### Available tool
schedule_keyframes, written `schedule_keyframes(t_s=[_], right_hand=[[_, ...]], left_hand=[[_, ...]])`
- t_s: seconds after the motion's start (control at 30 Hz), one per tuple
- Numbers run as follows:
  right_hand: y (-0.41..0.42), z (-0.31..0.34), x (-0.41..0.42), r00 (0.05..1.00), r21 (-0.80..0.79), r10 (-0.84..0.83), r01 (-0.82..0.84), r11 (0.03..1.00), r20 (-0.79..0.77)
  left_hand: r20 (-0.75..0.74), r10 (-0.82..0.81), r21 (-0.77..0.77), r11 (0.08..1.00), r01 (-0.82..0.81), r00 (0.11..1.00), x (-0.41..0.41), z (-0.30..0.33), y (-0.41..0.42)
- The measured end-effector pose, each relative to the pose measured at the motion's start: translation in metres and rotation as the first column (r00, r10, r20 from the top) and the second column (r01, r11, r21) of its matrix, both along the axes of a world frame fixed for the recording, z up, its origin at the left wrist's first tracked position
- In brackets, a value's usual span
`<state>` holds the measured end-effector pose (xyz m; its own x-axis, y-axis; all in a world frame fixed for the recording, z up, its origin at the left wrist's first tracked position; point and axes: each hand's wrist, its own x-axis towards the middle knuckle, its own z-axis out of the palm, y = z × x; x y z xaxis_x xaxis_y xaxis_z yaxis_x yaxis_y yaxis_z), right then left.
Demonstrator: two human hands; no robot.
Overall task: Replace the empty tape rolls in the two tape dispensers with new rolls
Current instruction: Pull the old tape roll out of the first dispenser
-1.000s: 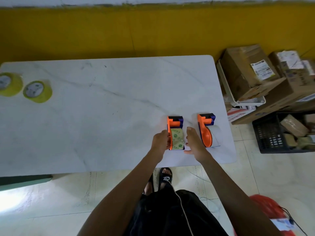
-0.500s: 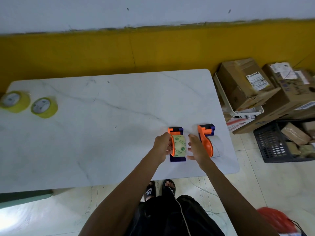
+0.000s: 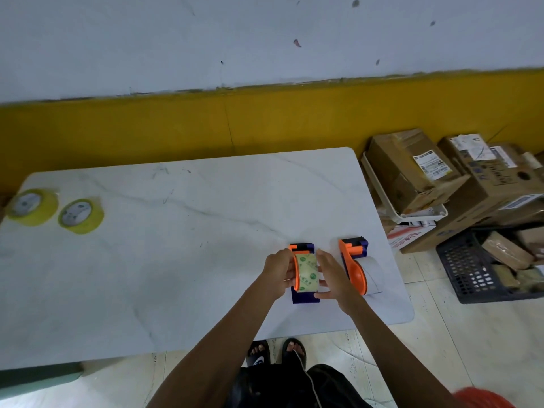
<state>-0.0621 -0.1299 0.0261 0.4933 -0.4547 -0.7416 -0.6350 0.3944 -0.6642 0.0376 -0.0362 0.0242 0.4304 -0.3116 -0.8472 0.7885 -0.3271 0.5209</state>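
White marble-patterned desk (image 3: pixel 176 260) fills the middle of the frame below a yellow-and-pale wall. At lower centre, the left hand (image 3: pixel 278 272) and right hand (image 3: pixel 331 273) flank the orange-and-blue tape dispenser (image 3: pixel 303 298), fingers (image 3: pixel 321 294) curled against the green-printed clear tape roll (image 3: pixel 307 272) on it from both sides. Just right sits a second orange-and-blue dispenser (image 3: pixel 354 260) holding a white roll (image 3: pixel 372 272). 2 yellow tape rolls (image 3: pixel 81 216) lie at the left edge. Cardboard boxes (image 3: pixel 412 169) fill the right side.
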Motion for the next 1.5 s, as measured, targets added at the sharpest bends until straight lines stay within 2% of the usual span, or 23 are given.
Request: schedule_keyframes(t_s=[0.17, 0.33, 0.5, 0.6, 0.8, 1.0, 1.13, 1.5], right_hand=[[0.003, -0.011, -0.004, 0.999, 0.012, 0.045, -0.045, 0.999, 0.017], [-0.003, -0.014, -0.01, 1.0, 0.007, -0.004, 0.004, 1.0, -0.007], [-0.023, -0.018, -0.019, 0.996, -0.148, 0.029, -0.04, 0.988, -0.081], [-0.033, -0.017, -0.024, 0.992, -0.08, -0.095, 0.088, 0.993, -0.08], [-0.035, -0.013, -0.022, 0.994, -0.065, -0.111, 0.109, 0.992, -0.023], [-0.031, -0.013, -0.021, 0.992, -0.074, -0.126, 0.126, 0.989, 0.016], [-0.031, -0.011, -0.018, 0.989, -0.064, -0.141, 0.143, 0.988, 0.041], [-0.021, 0.021, 0.038, 0.976, -0.039, -0.073, 0.082, 0.996, 0.206]], left_hand=[[-0.016, -0.001, -0.023, 1.0, 0.0, 1.0, -0.004, -0.002, 0.003], [-0.038, -0.004, -0.026, 1.0, 0.003, 0.999, -0.006, -0.006, 0.007], [-0.025, -0.015, -0.011, 1.0, 0.015, 1.0, -0.007, -0.013, 0.007], [0.001, -0.036, 0.016, 0.999, 0.036, 0.999, -0.011, -0.02, 0.008], [0.038, -0.116, 0.103, 0.988, 0.111, 0.993, -0.02, -0.035, 0.016], [0.027, -0.104, 0.088, 0.991, 0.101, 0.994, -0.026, -0.041, 0.025], [0.087, -0.121, 0.131, 0.985, 0.109, 0.989, -0.016, -0.034, 0.027], [0.266, 0.053, 0.025, 0.998, -0.061, 0.963, 0.046, 0.034, 0.038]])
